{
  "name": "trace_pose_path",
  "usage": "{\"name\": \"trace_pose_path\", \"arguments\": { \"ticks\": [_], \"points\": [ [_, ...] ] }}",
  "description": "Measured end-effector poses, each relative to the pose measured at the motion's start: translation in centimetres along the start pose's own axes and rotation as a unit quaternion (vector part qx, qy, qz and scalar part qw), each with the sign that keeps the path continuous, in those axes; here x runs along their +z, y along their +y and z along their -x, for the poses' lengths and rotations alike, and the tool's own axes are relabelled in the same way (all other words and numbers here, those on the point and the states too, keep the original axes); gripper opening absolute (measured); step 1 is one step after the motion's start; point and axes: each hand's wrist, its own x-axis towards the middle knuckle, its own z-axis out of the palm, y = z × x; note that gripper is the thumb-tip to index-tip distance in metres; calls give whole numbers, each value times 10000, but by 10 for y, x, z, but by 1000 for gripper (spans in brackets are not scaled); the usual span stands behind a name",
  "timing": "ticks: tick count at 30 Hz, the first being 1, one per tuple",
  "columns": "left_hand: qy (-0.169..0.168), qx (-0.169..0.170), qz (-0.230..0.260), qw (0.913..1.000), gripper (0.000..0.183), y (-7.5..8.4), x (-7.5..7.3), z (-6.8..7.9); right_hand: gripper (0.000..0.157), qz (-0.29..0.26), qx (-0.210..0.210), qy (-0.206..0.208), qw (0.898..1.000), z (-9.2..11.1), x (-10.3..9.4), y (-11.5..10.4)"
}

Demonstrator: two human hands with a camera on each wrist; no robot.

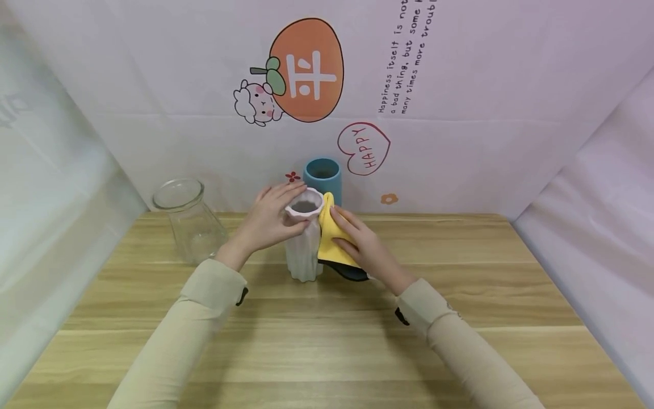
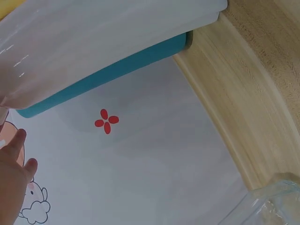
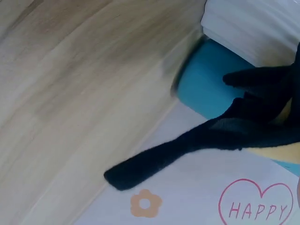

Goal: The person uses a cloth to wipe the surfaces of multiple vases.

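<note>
A white fluted vase (image 1: 302,258) with a wavy rim stands upright near the back of the table. My left hand (image 1: 265,221) grips it just below the rim, thumb on the near side and fingers round the far side. In my right hand (image 1: 365,244) a yellow cloth (image 1: 331,241) with a dark underside is pinched, lying against the vase's right side near the top. The right wrist view shows the cloth's dark side (image 3: 211,133) hanging in folds, with the fingers hidden. The left wrist view has the vase's glossy wall (image 2: 108,42) close up.
Right behind the vase stands a blue cup (image 1: 329,184), close to the printed backdrop (image 1: 460,165). A clear glass jar (image 1: 196,227) is on the left, beyond my left forearm. The wooden table (image 1: 306,352) runs toward me between white side curtains.
</note>
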Motion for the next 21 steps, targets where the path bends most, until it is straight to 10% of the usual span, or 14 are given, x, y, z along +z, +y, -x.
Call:
{"name": "trace_pose_path", "arguments": {
  "ticks": [7, 21],
  "points": [
    [-287, -49, 301, 9991, 72, -2, 0, -2, 70, 276, 502, -979, 9935, 2, 7, -2],
    [-295, 17, 335, 9990, 90, -3, 3, -3, 69, 495, 298, -992, 9934, 26, 29, 10]
  ]
}}
